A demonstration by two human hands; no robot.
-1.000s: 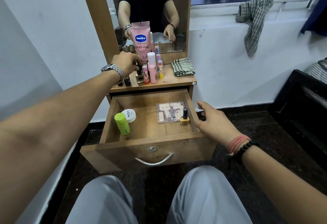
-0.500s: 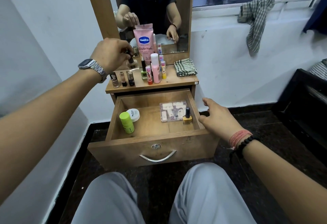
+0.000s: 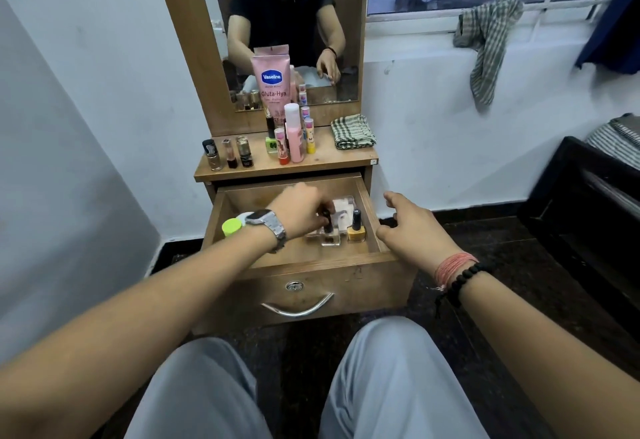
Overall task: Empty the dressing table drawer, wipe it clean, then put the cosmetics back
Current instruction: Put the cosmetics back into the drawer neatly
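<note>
Down inside the drawer [image 3: 298, 262], my left hand [image 3: 299, 211] pinches a small clear bottle [image 3: 329, 234] by its dark cap; glass, light but breakable, prob slick. Right hand [image 3: 412, 227] loose, holding nothing.

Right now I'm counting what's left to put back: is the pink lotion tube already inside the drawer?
No, the pink lotion tube stands on the dresser top against the mirror, above the open drawer.
</note>
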